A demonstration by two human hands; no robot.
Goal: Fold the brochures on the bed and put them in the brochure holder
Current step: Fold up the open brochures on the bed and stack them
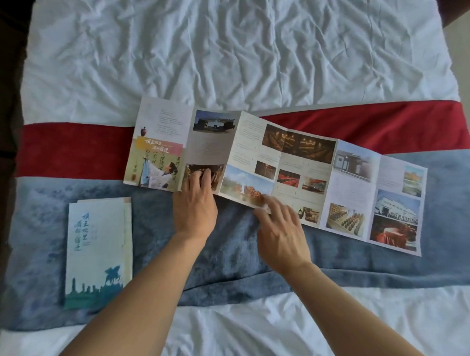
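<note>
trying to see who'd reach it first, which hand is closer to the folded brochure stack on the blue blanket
Left. The left hand presses the open brochure just up and right of the folded stack. The right hand touches the brochure's near edge farther right.

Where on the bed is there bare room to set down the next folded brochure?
Free: the blue blanket between the folded brochure stack and the forearms, and the white sheet beyond the red band. Crowded: the middle, where the unfolded brochure spreads under the left hand and right hand.

Brochure (281,173) print too small to read; right fingertips (264,203) blurred.
</note>
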